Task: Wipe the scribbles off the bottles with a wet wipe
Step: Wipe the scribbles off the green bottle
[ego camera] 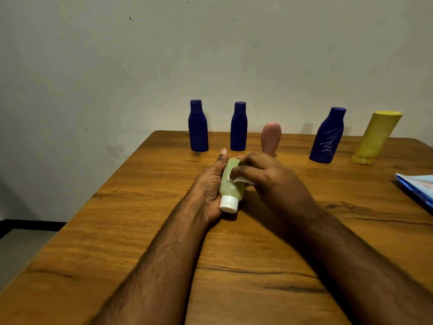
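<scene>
1. The left hand [210, 184] cradles a pale green bottle [230, 181] lying on its side just above the wooden table [140, 231], white cap [229, 204] toward the person. Held flat like this, the broad face of the bottle turns up toward the wiping hand, which is probably why it is not left standing.
2. That left hand is curled round the bottle: palm and fingers underneath and along its left side, the thumb stretched up past the bottle's far end. It holds the bottle steady against the rubbing.
3. The right hand [269, 177] comes over from the right with its fingers bent, pinching a small white wet wipe [241, 180] and pressing it onto the upper face of the green bottle. How many fingers are behind the wipe I cannot tell, since the knuckles hide them.
4. No scribble shows on the visible part of the green bottle (the wipe covers some of it), so this bottle seems close to done.
5. The rest stand in a row near the table's far edge: two dark blue bottles [198, 126] on the left, a pink bottle [271, 137] just behind the hands, then a blue bottle with white scribbles [328, 137] and a yellow bottle [377, 137]. The scribbled one evidently awaits wiping.
6. A blue packet [417, 186] lies at the table's right edge.
</scene>
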